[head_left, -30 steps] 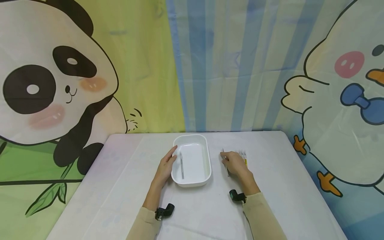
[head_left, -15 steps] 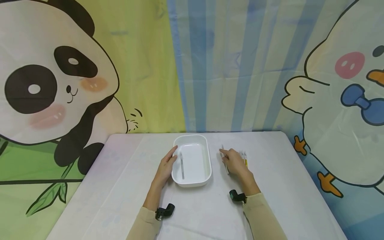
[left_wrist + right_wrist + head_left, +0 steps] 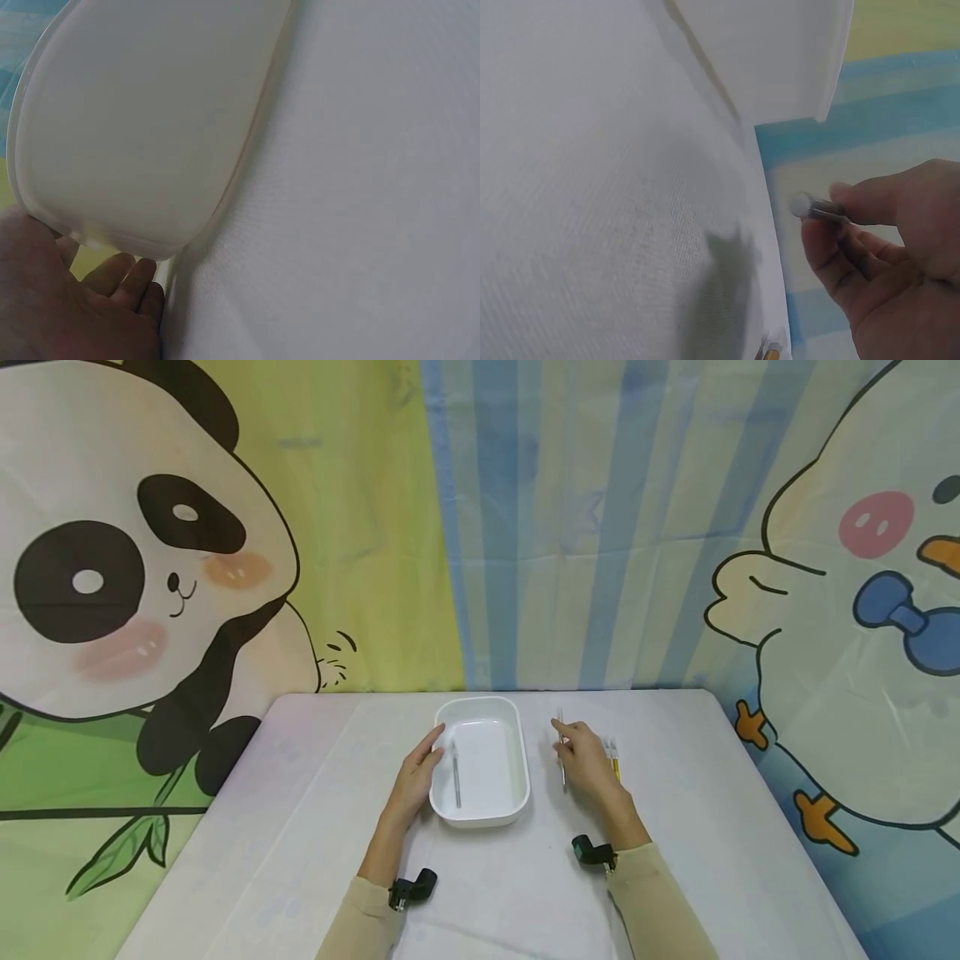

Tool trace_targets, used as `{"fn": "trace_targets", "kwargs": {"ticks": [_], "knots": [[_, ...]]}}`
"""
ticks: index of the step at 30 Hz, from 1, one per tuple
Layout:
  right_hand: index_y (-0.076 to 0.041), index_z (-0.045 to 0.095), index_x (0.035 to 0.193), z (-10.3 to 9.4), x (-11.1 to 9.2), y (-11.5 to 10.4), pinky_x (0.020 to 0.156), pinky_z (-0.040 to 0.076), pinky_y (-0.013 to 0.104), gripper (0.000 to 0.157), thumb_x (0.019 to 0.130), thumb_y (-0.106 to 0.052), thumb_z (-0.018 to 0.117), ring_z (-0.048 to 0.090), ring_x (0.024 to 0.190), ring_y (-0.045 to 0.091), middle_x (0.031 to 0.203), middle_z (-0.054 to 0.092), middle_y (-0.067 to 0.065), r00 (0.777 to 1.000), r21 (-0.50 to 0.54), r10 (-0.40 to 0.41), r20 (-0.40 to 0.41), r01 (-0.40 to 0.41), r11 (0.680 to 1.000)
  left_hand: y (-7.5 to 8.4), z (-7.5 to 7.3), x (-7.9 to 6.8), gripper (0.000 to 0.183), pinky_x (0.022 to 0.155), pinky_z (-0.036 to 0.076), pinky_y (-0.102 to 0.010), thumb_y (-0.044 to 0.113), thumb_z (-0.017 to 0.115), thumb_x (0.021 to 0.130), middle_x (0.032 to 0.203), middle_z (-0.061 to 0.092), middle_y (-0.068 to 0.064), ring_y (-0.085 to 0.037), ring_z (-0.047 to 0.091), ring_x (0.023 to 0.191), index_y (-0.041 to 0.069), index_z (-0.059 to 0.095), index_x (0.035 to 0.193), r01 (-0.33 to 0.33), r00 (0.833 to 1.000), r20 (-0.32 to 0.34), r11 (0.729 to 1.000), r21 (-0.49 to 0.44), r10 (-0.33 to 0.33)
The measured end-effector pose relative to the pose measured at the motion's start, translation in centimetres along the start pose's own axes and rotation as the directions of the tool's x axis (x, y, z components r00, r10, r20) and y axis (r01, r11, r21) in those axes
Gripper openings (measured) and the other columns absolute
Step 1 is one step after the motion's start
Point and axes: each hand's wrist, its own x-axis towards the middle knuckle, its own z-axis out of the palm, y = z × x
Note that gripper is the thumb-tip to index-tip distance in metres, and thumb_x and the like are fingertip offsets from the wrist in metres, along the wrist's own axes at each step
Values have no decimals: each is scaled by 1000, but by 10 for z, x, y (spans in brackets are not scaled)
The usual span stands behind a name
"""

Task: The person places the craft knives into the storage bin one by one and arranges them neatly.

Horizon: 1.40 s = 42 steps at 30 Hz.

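My left hand (image 3: 416, 777) grips the left rim of a white rectangular tray (image 3: 516, 810), seen from outside in the left wrist view. Inside the tray, along its left side, lies one slim grey pen (image 3: 456, 777). To the right of the tray, my right hand (image 3: 588, 764) pinches another slim silvery pen (image 3: 564, 777) between thumb and fingers. The right wrist view shows that pen's round pale end (image 3: 802, 204) sticking out past the thumb and held off the table.
Several more slim pens (image 3: 614, 758), one with a yellow barrel, lie just right of my right hand and are partly hidden by it. A white cloth covers the table (image 3: 300, 860). Cartoon-printed curtains (image 3: 547, 527) hang behind the far edge.
My right hand has shifted slightly away from me with its pen, which has swung from a slant to nearly straight ahead. The left hand and tray stay put.
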Motion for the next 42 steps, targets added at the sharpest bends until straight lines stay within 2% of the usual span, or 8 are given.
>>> {"fn": "trace_targets", "kwargs": {"ticks": [10,13,18,22,29,34,38,42], "knots": [[-5,65,140,1,0,-4,70,54,26,41,99,-5,69,68,88,22,118,67,19,991,57,-61,-122,68,996,1,0,0,46,132,18,-46,28,49,110,168,37,6,-19,25,160,36,49,155,1,1000,1,1000,-2,-1],[-6,67,137,3,0,-6,70,56,24,39,98,-5,70,71,89,25,115,68,18,985,104,-64,-160,81,991,1,0,0,46,132,17,-47,28,50,110,168,37,5,-19,25,160,35,49,155,-1,1000,0,1000,-5,1],[-2,68,134,7,2,-10,72,59,18,39,95,-2,73,75,89,30,116,68,22,968,212,-110,-228,159,964,1,0,0,46,132,18,-45,28,51,110,167,38,7,-18,26,159,35,49,155,0,1000,-2,1000,-8,0],[-1,66,137,9,2,-16,74,59,18,43,95,-3,73,74,92,31,123,67,21,970,261,-118,-214,173,950,0,-1,0,46,132,18,-45,28,51,109,166,39,8,-17,26,159,36,50,154,-4,1000,-2,1000,-11,4],[-7,64,142,11,3,-25,73,59,17,47,96,-4,73,73,99,29,130,66,14,981,322,-61,-184,119,939,-1,-1,0,45,133,18,-45,29,52,109,166,39,9,-16,26,159,39,51,153,3,1000,3,1000,-15,-3],[-10,65,142,15,3,-34,67,61,19,49,94,-4,75,75,97,31,127,66,13,976,405,-57,-209,140,904,-2,-1,-1,45,133,17,-45,29,51,109,167,38,8,-17,25,159,39,50,153,9,1000,3,1000,-12,-9],[-10,63,143,21,4,-42,67,65,26,50,94,-3,74,73,100,32,128,64,13,983,486,-61,-170,138,863,-2,-1,0,45,133,17,-46,31,51,110,167,37,9,-17,25,160,40,50,153,12,1000,3,1000,-6,-12],[-10,63,143,27,4,-49,69,65,28,51,95,-1,73,71,103,34,131,62,16,990,525,-56,-131,117,843,-2,-1,0,44,133,17,-46,31,51,110,166,38,10,-17,25,159,39,50,153,6,1000,4,1000,-11,-6]]}}
